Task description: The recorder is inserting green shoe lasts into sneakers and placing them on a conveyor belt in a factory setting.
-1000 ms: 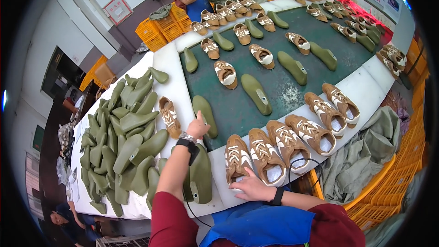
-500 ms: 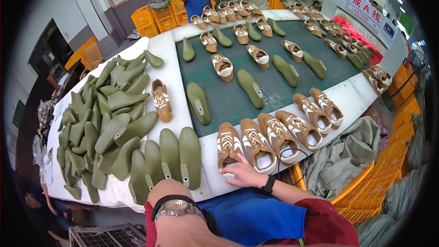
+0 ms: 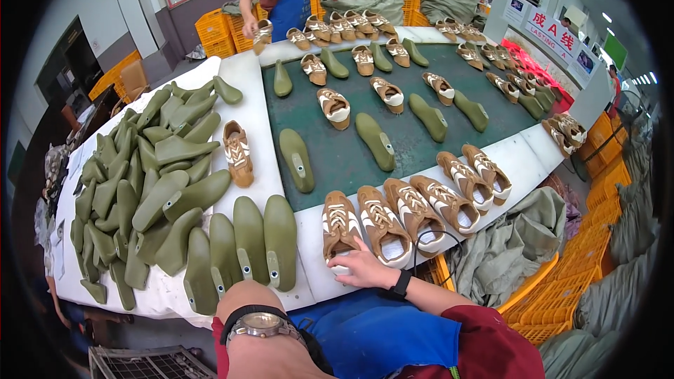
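Observation:
At the near edge of the table, my right hand [image 3: 366, 269] is closed at the heel of a brown sneaker [image 3: 340, 222] with white stripes, fingers at its opening. This sneaker is the leftmost in a row of several, toes pointing away from me. My left hand [image 3: 247, 296], below a wristwatch [image 3: 260, 323], is at the near ends of some green shoe lasts [image 3: 248, 240] standing side by side. Its fingers are hidden behind the back of the hand, so any grip cannot be seen. Another brown sneaker [image 3: 238, 154] lies alone beyond these lasts.
A large heap of green lasts [image 3: 151, 196] covers the left. Sneakers and lasts sit on the green belt [image 3: 316, 161]. Across the table, a person in a blue apron [image 3: 291, 1] holds a sneaker [image 3: 262, 36]. Yellow crates [image 3: 562, 302] and grey cloth [image 3: 516, 253] lie at right.
The whole view has shifted slightly. The person across the table has moved left and now holds a sneaker low beside the table's far corner. My right hand stays at the same sneaker.

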The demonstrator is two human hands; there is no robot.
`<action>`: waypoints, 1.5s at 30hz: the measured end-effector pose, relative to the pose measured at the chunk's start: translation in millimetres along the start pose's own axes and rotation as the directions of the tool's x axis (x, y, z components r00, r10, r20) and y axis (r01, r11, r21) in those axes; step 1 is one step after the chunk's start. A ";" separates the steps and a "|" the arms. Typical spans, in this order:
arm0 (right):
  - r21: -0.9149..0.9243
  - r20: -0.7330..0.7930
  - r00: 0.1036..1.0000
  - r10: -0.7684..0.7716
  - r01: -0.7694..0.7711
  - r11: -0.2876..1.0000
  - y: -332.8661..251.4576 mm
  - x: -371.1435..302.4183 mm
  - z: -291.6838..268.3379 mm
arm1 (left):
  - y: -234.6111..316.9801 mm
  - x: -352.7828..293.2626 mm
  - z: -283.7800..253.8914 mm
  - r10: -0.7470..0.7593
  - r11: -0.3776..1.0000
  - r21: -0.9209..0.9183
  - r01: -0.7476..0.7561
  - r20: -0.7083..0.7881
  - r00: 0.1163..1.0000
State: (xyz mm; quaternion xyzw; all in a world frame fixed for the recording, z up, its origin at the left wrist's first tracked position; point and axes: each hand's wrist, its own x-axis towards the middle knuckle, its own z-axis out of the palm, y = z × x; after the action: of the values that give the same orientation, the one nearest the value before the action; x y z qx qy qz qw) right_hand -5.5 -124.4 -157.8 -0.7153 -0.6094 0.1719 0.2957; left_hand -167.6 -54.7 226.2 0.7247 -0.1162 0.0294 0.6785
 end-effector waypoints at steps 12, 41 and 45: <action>0.016 0.003 0.999 -0.032 0.032 0.999 -5.4 3.2 2.7 | -87.5 -44.6 -59.1 0.753 0.479 -0.402 -0.780 -0.269 0.601; -0.008 -0.086 0.995 -0.054 0.053 0.999 -0.4 0.9 -3.2 | -327.6 -87.9 -91.7 -0.229 0.115 0.811 0.573 -0.540 0.810; -0.103 -0.124 0.992 -0.001 -0.012 0.995 -18.6 -3.3 -12.6 | -336.9 -86.6 -82.1 -0.109 0.074 0.771 0.632 -0.624 0.774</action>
State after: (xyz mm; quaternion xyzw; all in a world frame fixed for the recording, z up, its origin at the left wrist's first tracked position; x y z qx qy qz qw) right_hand -12.9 -128.8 -136.8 -0.7406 -0.5961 0.0965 0.2949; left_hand -172.1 55.3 -113.8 0.9593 0.2694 0.0659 0.0540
